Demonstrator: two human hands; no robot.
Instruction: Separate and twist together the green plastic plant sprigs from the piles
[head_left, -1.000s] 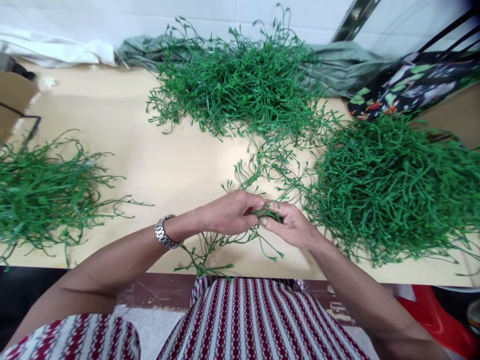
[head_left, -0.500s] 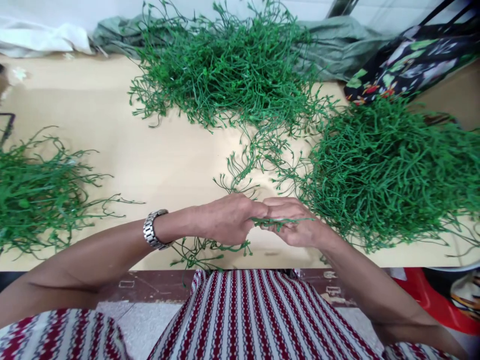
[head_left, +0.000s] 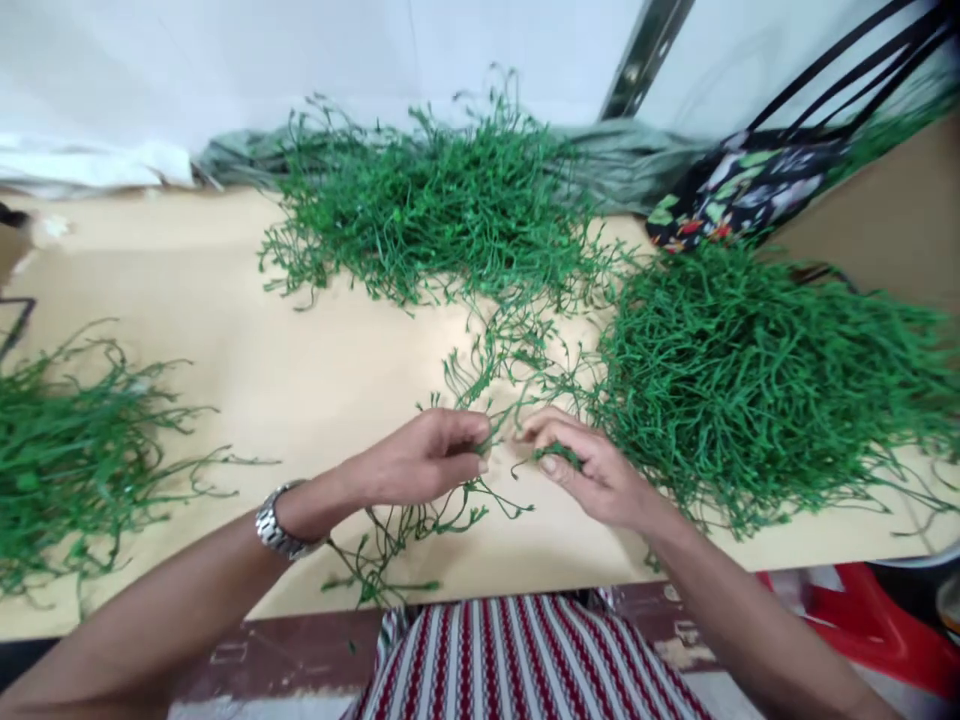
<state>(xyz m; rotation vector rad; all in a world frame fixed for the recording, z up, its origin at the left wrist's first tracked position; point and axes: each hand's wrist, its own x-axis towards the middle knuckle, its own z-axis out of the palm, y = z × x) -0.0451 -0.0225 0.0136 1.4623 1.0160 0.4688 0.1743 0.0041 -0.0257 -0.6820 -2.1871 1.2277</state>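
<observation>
My left hand [head_left: 420,458], with a metal watch [head_left: 276,522] on its wrist, pinches thin green stems between thumb and fingers. Below it, a loose sprig of branched stems [head_left: 386,545] trails over the table, partly behind the hand. Just to the right, my right hand [head_left: 592,475] is closed on a small green stem piece [head_left: 559,453] between thumb and fingers. The two hands are a short gap apart, above the table. Thin, small-tipped stems [head_left: 487,360] lie right behind them. Whether the stems are artificial I cannot tell for certain.
Large heaps of green stems lie at the back [head_left: 435,210], the right [head_left: 750,380] and the left [head_left: 67,450] of the pale table [head_left: 225,370]. A flowered black bag [head_left: 739,190] stands at the back right beside a cardboard box [head_left: 877,215]. A red stool [head_left: 862,625] shows below the table edge.
My hands have moved apart from touching, and stems now show in the gap between them. The camera view has tipped up, showing more of the wall.
</observation>
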